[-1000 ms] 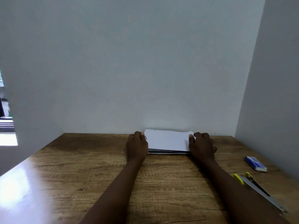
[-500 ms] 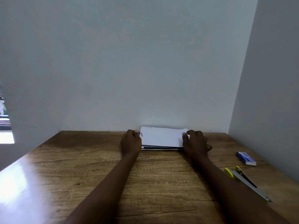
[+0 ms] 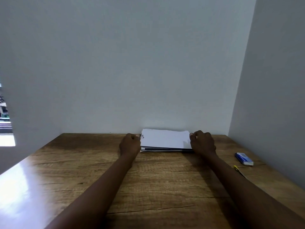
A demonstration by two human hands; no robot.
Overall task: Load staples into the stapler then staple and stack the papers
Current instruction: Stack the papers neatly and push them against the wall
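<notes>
Where the brown wood-grain table (image 3: 165, 184) meets the pale grey back wall (image 3: 132, 63), a low stack of white paper sheets (image 3: 165, 139) lies flat, its far edge close against the wall and darker sheet edges showing along its near side. Head view only. Both bare forearms reach forward across the tabletop to this stack. Left hand (image 3: 130, 144) sits at the stack's left edge, fingers curled into a loose fist, knuckles touching or just beside the paper; whether anything is pinched there, cannot tell. Right hand (image 3: 202, 142) sits at the stack's right edge, fingers bent with the tips at the top sheet's far right corner; it covers the near right corner, and whether it grips the paper or only rests against it, cannot tell. Small dark marks show at the top sheet's upper left corner, too small to identify. Right of the right forearm, well apart from the stack, a small blue and white box (image 3: 244, 158) lies flat on the table near the grey side wall (image 3: 272, 96). Just nearer than the box, a yellow-tipped slim object (image 3: 237, 168) pokes out from behind the right forearm, mostly hidden. Bright glare lies on the table's near left corner.
</notes>
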